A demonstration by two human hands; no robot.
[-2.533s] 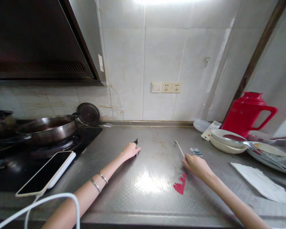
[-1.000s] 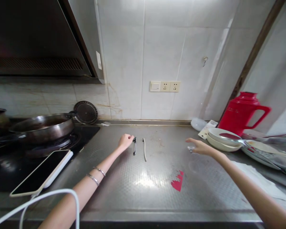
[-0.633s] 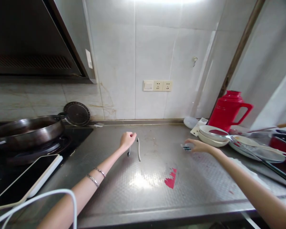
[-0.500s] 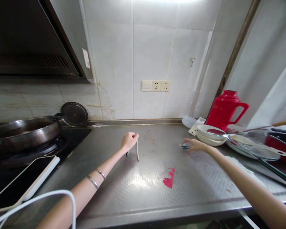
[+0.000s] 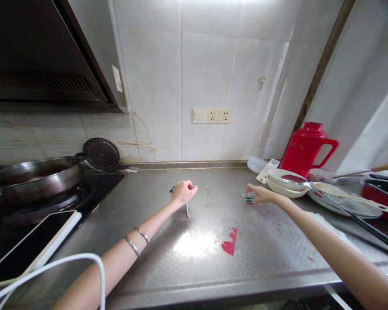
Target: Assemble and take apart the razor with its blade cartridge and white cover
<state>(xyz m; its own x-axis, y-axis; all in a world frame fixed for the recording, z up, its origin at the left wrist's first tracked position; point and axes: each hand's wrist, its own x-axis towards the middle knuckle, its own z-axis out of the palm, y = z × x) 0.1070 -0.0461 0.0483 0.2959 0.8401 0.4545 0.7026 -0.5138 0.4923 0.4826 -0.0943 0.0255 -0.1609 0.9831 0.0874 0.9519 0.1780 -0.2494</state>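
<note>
My left hand (image 5: 183, 192) is closed over the middle of the metal counter, its fingers curled, and what they hold is hidden. Below it a short beige cord (image 5: 187, 211) shows, its upper part covered by the hand. A small black piece (image 5: 172, 189) sticks out at the hand's left side; I cannot tell whether it is held. Over to the right, my right hand (image 5: 260, 194) pinches a small clear packet with dark green stripes (image 5: 247, 198) close to the counter surface. The packet's right end is behind the fingers.
A steel pan (image 5: 35, 181) sits on the stove at left, near a phone (image 5: 29, 245) and a white cable (image 5: 67, 258). White bowls (image 5: 286, 189), a red thermos jug (image 5: 305, 148) and ladles stand at right. A torn red sticker (image 5: 230, 243) marks the counter.
My left hand has shifted slightly to the right, over the upper part of the cord. The black piece now shows higher, beside the hand. My right hand has barely moved, with the packet still pinched.
</note>
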